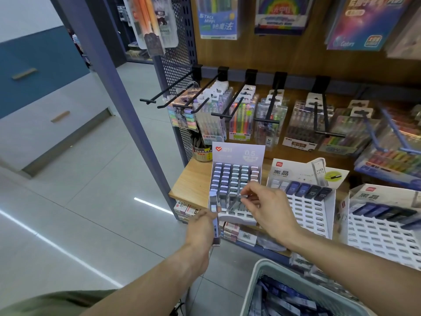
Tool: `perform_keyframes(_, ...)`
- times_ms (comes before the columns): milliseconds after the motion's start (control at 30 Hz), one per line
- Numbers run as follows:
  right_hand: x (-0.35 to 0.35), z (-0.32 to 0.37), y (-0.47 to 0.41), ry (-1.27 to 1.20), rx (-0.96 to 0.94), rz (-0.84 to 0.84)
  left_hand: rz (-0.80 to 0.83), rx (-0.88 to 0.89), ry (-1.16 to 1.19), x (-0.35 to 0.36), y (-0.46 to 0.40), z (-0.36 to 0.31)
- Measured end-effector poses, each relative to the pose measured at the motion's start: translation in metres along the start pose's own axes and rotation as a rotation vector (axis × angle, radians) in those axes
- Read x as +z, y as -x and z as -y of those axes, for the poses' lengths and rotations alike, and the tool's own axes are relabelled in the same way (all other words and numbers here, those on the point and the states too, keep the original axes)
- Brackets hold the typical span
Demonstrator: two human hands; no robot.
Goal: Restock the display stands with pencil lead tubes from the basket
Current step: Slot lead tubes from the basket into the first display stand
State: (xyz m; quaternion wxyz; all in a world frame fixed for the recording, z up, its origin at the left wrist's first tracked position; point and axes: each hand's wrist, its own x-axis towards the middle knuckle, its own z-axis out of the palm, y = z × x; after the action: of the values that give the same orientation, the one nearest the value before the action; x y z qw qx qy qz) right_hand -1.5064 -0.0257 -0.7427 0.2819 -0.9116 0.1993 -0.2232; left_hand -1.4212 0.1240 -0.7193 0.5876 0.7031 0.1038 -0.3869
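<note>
The left display stand [237, 185], a white stepped card rack headed "0.5" on the wooden shelf [193, 179], serves as the landmark here. Over its lower front rows the right hand [264, 201] pinches a pencil lead tube [237, 202] by its top end between thumb and fingertips; the tube's long axis slants down and away from that grip toward the open slots at the front of the stand, so the coming move looks like a short push along that axis into a slot. The right hand is clearly the nearer one to those slots. At the stand's front left corner the left hand [202, 226] curls round a small stack of further tubes [214, 215], held upright, their long axis running roughly parallel to the stand's left edge. The stand's upper rows are filled with grey and lilac capped tubes; its lowest rows show gaps. To the right of it stands a second stand [312, 201], with one row of dark tubes at its top and the rest of its slots bare, and beyond that a third stand [385, 226], also mostly unfilled. Below and in front of the landmark stand, the pale basket [257, 277] holds a loose heap of more tubes, lying flat at mixed angles.
</note>
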Motion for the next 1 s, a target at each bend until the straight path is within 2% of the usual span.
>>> perform_keyframes(733, 0.002, 0.0, -0.012, 0.041, -0.057, 0.065, 0.062, 0.054, -0.024, -0.002, 0.005, 0.002)
perform_keyframes(1000, 0.008, 0.001, -0.019, 0.031, -0.072, 0.019, 0.061, 0.08, -0.066, -0.001, -0.001, 0.007)
